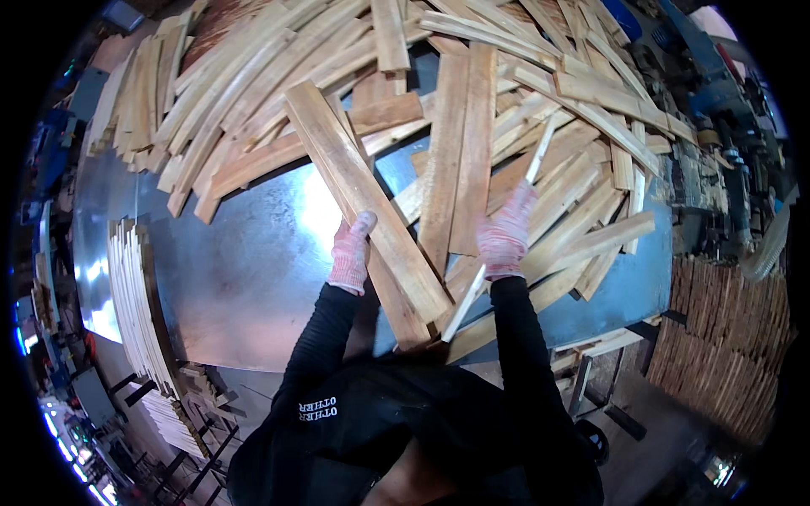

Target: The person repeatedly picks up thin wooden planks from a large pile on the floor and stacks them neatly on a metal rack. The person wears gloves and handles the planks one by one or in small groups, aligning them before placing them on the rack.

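My left hand (349,255), in a pink-and-white knit glove, is closed on the left edge of a wooden board (371,198). The thumb lies on its upper face, and a second board (392,304) shows partly beneath it. In my right hand (506,234), gloved alike and slightly blurred, is a narrow wooden board (540,152) turned edge-on. It slants from beyond the fingers back toward my body, and the hand hides its middle. Between my hands two more boards (456,160) lie side by side, pointing away from me.
Loose boards (253,93) lie heaped across the far side of the metal table (228,278), and others (582,211) under my right hand. Upright rows of strips (135,295) stand at the left edge. Stacked wood (717,346) and a stand (591,354) are at the right.
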`<state>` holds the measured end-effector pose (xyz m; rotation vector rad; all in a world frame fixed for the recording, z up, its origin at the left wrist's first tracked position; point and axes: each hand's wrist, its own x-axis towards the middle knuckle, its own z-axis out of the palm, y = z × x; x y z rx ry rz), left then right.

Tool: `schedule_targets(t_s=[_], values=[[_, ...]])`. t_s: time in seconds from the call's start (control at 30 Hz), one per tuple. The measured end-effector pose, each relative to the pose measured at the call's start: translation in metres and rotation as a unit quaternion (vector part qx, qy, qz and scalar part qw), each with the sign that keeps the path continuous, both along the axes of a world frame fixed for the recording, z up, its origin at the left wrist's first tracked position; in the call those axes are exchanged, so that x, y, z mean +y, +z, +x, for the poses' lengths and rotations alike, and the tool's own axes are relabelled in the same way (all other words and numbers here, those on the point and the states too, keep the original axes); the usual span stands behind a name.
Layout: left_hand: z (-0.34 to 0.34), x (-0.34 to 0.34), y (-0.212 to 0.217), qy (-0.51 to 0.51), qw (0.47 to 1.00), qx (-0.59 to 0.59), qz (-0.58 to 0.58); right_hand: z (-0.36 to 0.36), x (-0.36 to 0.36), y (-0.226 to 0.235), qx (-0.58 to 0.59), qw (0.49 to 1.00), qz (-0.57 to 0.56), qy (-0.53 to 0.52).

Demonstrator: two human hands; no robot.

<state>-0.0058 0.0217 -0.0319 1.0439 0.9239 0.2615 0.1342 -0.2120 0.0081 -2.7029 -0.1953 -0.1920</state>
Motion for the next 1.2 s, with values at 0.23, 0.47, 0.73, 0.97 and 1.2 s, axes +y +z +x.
schedule_targets(t_s=[0.23, 0.47, 0.73, 0.97, 1.2], values=[[-0.073, 0.029, -0.013, -0.022, 0.999, -0.037, 0.023, -0.040, 0.058, 0.065, 0.211, 0.808, 0.527, 0.156], [-0.088, 0.016, -0.009, -0.025, 0.995, -0.050, -0.086, -0.095, 0.159, -0.040, -0.042, 0.972, 0.023, 0.228], [-0.121, 0.027, 0.026, 0.018, 0.995, -0.055, -0.081, 0.005, 0.070, -0.014, 0.223, 0.945, 0.240, 0.028], [-0.148, 0.080, -0.025, 0.055, 0.996, 0.058, 0.035, -0.134, 0.064, 0.030, 0.178, 0.964, 0.061, 0.187], [-0.155, 0.053, -0.043, 0.056, 0.998, -0.037, 0.004, -0.186, 0.116, 0.057, 0.075, 0.712, 0.025, 0.698]])
